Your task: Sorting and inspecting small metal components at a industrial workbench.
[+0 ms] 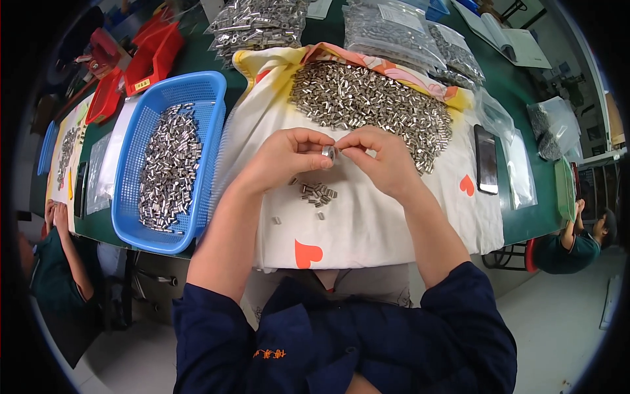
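My left hand [285,157] and right hand [384,161] pinch one small metal sleeve [329,152] between fingertips, directly above the loose sleeves [317,193].

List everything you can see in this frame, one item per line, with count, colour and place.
metal sleeve: one, silver, pinched between both hands' fingertips
small cluster of sleeves: a handful, silver, on the cloth below the hands
big pile of sleeves: too many to count, silver, far part of the cloth
cloth: one, white with orange hearts, spread over the green table
basket: one, blue, left of the cloth, holding sleeves
bags of metal parts: several, clear, far edge
bins: a few, red, far left
phone: one, black, right of the cloth
co-workers: two, at the left and right edges
left hand: grip on the sleeve
right hand: grip on the sleeve
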{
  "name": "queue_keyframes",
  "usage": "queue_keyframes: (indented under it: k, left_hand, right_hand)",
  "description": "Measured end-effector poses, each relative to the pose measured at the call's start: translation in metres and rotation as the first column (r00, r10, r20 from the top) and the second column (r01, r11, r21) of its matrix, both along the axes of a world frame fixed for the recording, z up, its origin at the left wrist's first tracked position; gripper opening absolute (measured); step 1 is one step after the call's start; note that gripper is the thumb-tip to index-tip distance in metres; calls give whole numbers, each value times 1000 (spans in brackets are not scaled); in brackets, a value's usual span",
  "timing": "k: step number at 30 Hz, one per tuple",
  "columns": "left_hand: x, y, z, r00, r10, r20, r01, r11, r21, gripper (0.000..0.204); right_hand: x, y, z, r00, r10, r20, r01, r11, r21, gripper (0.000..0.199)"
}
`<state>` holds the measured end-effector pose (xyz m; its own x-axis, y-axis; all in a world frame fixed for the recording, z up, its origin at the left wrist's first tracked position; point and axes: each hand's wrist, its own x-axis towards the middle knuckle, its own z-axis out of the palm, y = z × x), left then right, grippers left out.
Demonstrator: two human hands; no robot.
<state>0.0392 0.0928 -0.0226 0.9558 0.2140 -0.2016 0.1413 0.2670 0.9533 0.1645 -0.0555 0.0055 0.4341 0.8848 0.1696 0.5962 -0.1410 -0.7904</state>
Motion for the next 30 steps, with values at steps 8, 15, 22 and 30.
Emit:
queue_keyframes:
  k: [8, 15, 22, 30]
  left_hand:
    - [0, 1, 1, 999, 42, -17, -41, 998, 53, 34]
    - [3, -3, -1, 994, 108, -12, -106, 989, 104, 30]
    - [-3, 2, 6, 996, 55, -63, -48, 993, 106, 32]
    - [-4, 2, 6, 988, -75, -134, 91, 989, 116, 29]
  right_hand:
    - [-11, 3, -5, 1000, -6, -25, 9, 996, 86, 7]
    - [-15, 5, -19, 922, -65, 381, -33, 969, 245, 4]
    - [-7, 3, -8, 998, 42, -46, -39, 997, 72, 11]
    - [20, -2, -3, 980, -119, -161, 113, 993, -44, 12]
